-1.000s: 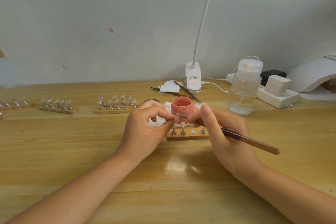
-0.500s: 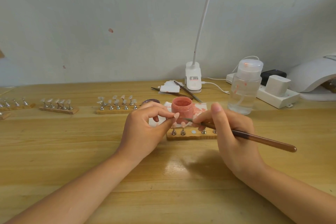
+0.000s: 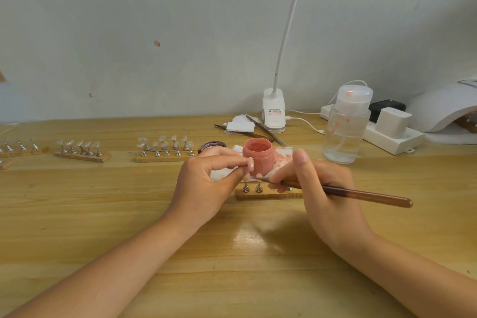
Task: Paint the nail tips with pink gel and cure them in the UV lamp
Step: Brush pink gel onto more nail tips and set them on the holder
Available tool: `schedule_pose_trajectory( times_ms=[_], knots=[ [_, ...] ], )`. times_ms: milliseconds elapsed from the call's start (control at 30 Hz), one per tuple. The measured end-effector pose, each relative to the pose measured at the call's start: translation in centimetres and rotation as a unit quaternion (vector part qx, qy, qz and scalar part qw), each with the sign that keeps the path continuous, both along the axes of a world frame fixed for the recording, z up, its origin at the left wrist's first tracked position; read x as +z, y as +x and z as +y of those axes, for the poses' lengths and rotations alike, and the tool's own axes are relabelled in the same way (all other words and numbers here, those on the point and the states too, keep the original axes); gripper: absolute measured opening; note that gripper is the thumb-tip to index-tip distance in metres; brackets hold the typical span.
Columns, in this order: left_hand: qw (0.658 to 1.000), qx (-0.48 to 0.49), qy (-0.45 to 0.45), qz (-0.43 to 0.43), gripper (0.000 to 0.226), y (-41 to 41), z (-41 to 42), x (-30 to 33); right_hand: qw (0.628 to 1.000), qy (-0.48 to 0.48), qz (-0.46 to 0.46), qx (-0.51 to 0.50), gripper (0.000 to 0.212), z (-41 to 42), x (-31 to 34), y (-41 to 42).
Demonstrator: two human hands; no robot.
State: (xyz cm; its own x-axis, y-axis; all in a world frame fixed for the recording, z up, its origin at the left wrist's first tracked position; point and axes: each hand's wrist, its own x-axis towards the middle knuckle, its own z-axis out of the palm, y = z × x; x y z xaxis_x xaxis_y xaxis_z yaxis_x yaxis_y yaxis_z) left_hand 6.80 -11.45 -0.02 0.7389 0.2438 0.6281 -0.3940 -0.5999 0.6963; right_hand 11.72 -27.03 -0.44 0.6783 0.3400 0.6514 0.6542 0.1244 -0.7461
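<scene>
My left hand point(image 3: 206, 183) pinches a small nail tip point(image 3: 249, 164) between thumb and forefinger, just in front of the open jar of pink gel point(image 3: 257, 156). My right hand point(image 3: 325, 193) grips a brown brush point(image 3: 361, 193), its bristle end pointing left toward the nail tip, a little below it. Under both hands lies a wooden holder point(image 3: 265, 192) with metal pegs. The white UV lamp point(image 3: 444, 111) stands at the far right edge.
Other wooden holders with clear nail tips sit at left: one row point(image 3: 165, 150), another point(image 3: 82, 151). A clear pump bottle point(image 3: 344, 126), a power strip point(image 3: 392, 134) with plugs, a clip lamp base point(image 3: 274, 113), spare brushes and a stained white tissue point(image 3: 280, 156) stand behind.
My right hand drew the brush back to the right, away from the nail tip, then held roughly still. The left hand kept the nail tip in place.
</scene>
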Motion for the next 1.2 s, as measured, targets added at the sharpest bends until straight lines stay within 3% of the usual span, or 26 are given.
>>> schedule_pose_trajectory(
  times_ms=[133,300,433,600,700,767,900,1033,1200],
  knots=[
    [1.0,0.002,-0.003,0.01,0.014,0.07,0.12,-0.13,0.999,-0.009,-0.046,-0.011,0.039,0.11,0.25,-0.03],
    [1.0,-0.003,-0.005,0.009,0.018,0.1,0.05,-0.11,1.0,0.015,0.016,0.003,0.046,-0.01,0.1,-0.11],
    [1.0,0.004,0.003,0.021,0.021,0.07,0.14,-0.12,0.999,-0.022,-0.029,-0.012,0.04,0.13,0.24,-0.02],
    [1.0,0.001,0.0,0.019,0.025,-0.07,-0.07,0.08,1.0,0.012,0.013,-0.008,0.045,-0.09,0.19,-0.08],
    [1.0,0.002,0.001,0.02,0.022,-0.08,-0.05,0.06,0.999,-0.026,-0.039,-0.02,0.04,0.1,0.3,0.11],
    [1.0,0.005,0.007,0.024,0.022,-0.05,-0.05,0.0,0.999,-0.043,-0.02,-0.02,0.04,0.1,0.15,0.18],
    [1.0,0.008,0.008,0.029,0.02,0.0,-0.02,-0.04,1.0,0.007,-0.008,-0.016,0.044,-0.17,0.16,0.11],
    [1.0,0.012,0.013,0.024,0.023,0.07,0.02,-0.08,0.998,-0.047,-0.039,-0.026,0.042,0.03,0.11,0.31],
    [1.0,0.011,0.015,0.016,0.026,0.11,0.12,-0.12,1.0,0.0,-0.016,-0.024,0.047,-0.19,0.11,0.27]
  ],
)
